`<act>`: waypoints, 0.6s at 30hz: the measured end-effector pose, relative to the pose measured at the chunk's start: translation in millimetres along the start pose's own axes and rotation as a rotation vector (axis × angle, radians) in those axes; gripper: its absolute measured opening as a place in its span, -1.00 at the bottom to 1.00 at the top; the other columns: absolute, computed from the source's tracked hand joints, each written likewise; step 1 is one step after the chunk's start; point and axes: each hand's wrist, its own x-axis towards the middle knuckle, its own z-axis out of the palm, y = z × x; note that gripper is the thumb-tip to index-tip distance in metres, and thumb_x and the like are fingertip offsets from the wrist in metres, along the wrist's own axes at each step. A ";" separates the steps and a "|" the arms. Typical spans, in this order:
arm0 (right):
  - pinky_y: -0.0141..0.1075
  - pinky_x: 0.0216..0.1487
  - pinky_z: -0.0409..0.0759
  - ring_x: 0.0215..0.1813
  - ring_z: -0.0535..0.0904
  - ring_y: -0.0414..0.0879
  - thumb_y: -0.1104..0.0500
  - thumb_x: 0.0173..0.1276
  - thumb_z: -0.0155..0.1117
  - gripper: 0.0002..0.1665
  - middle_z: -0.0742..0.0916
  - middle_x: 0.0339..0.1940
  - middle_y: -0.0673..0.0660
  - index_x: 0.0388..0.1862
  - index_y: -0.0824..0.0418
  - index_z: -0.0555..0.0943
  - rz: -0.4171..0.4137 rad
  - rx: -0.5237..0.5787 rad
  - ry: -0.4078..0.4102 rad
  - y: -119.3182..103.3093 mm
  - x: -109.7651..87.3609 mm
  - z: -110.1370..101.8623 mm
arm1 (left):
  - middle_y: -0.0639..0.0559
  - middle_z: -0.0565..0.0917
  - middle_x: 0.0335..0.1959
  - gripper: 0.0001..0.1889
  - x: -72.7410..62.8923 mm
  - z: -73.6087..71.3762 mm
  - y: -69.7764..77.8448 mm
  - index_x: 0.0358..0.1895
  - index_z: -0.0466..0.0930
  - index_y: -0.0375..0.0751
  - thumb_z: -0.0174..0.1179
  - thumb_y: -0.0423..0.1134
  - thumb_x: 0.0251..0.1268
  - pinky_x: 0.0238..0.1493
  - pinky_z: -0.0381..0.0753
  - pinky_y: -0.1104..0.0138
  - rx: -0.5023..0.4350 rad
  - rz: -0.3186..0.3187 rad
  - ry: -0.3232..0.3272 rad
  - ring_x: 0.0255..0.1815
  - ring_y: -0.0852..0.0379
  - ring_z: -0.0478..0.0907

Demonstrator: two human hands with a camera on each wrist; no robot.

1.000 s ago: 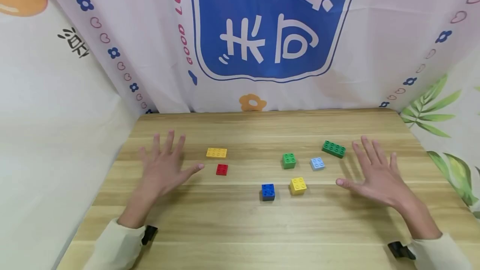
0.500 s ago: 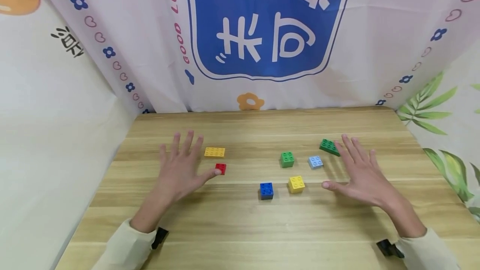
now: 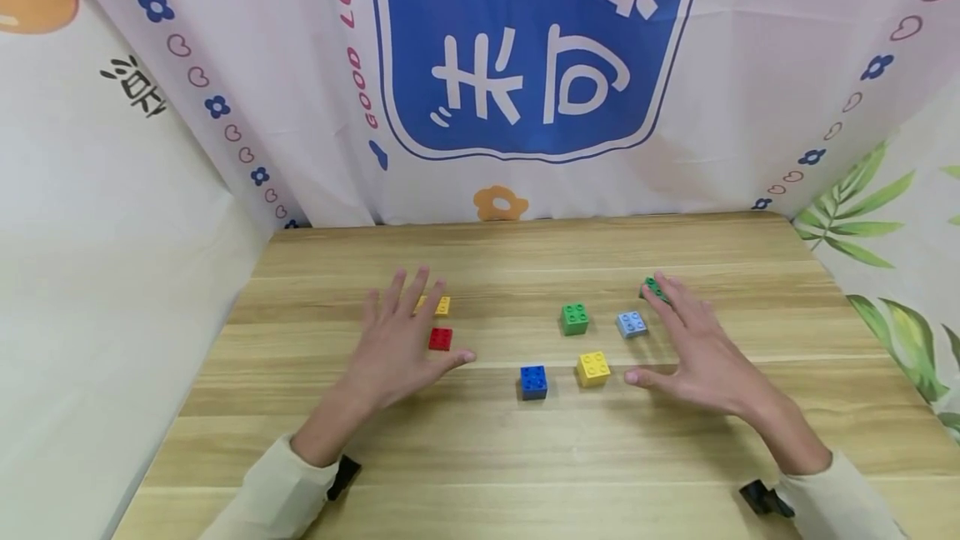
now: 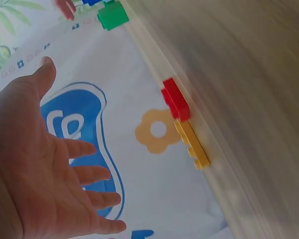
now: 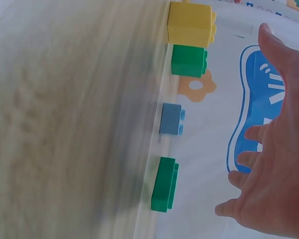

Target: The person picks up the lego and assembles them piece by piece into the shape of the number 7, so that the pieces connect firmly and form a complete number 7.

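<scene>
My left hand [image 3: 397,358] hovers with spread fingers over the left of the table, partly covering a flat yellow-orange brick [image 3: 444,307]. A red brick [image 3: 440,339] shows between its thumb and index finger. In the left wrist view a gap separates that hand from both bricks. My right hand [image 3: 701,357], fingers extended and holding nothing, is above the right side. It hides part of a long dark green brick [image 3: 651,288]. Left of its fingers is a light blue brick [image 3: 632,324]; a yellow brick [image 3: 593,368] lies just beyond its thumb tip.
A green brick [image 3: 574,319] and a dark blue brick [image 3: 533,382] stand near the middle of the wooden table [image 3: 480,457]. A printed cloth [image 3: 330,165] hangs along the table's back edge. Each sleeve carries a black strap piece at the cuff.
Both hands have moved inward: the left one to the right, over the yellow-orange brick, and the right one to the left, over the dark green brick. The bricks stay in place.
</scene>
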 end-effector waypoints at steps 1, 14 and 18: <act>0.48 0.70 -0.21 0.83 -0.19 0.35 -0.42 0.24 0.55 0.48 -0.08 0.85 0.23 0.83 0.10 -0.10 -0.002 0.002 -0.001 -0.9 0.6 1.0 | -0.13 -0.03 0.82 0.18 0.6 0.6 2.2 0.75 0.11 -0.04 0.26 0.58 0.23 0.70 -0.16 -0.45 0.002 0.008 0.001 0.82 -0.33 -0.19; 0.62 0.51 0.15 0.76 0.00 0.47 -0.45 0.24 0.53 0.43 -0.04 0.86 0.17 0.83 0.05 -0.03 -0.015 0.020 -0.012 -9.9 6.0 12.3 | -0.23 0.15 0.76 0.15 6.8 12.7 23.6 0.71 0.17 -0.16 0.31 0.52 0.26 0.66 0.09 -0.42 -0.040 0.140 0.021 0.76 -0.37 0.07; 0.58 0.49 0.24 0.75 0.04 0.47 -0.43 0.25 0.55 0.43 0.02 0.84 0.23 0.83 0.01 -0.05 -0.027 0.031 -0.011 -11.9 6.6 17.5 | -0.24 0.17 0.76 0.14 8.6 18.7 28.6 0.72 0.16 -0.16 0.36 0.47 0.26 0.66 0.12 -0.39 -0.069 0.172 0.001 0.74 -0.38 0.12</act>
